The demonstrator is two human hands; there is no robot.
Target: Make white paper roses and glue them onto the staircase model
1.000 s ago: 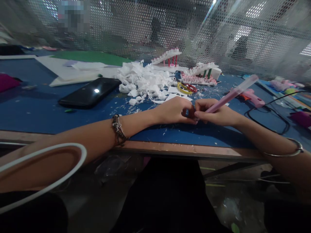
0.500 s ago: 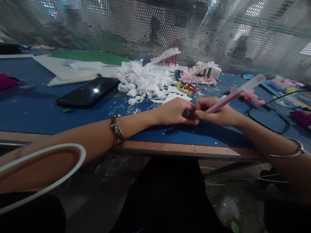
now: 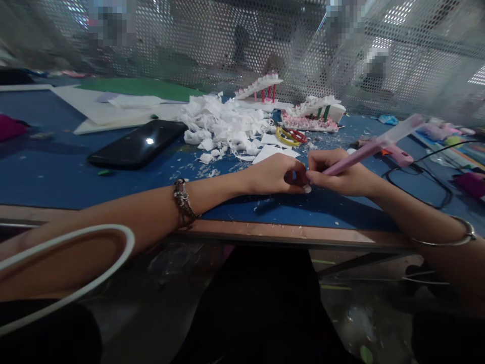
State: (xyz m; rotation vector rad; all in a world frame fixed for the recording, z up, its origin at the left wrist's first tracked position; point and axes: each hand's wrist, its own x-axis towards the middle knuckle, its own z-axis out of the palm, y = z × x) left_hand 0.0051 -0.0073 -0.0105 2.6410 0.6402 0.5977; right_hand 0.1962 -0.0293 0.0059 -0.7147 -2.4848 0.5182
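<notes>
My left hand is closed in a pinch just above the blue tabletop. At its thumb tip shows a small white piece, too small to make out well. Close by on the right, my right hand is closed round a pink pen-shaped tool with a translucent far end. The tool slants up and to the right; its working tip is hidden behind the fingers. Beyond the hands lie white paper pieces and a pile of torn white scraps.
Yellow-handled and red-handled scissors lie past the hands. Two small white stair-like models stand behind. A black phone rests at left. A pink glue gun and a black cable are at right. The table edge runs in front.
My right hand and the pink tool have shifted slightly to the right, with the tool's far end a little farther out. My left hand has hardly moved.
</notes>
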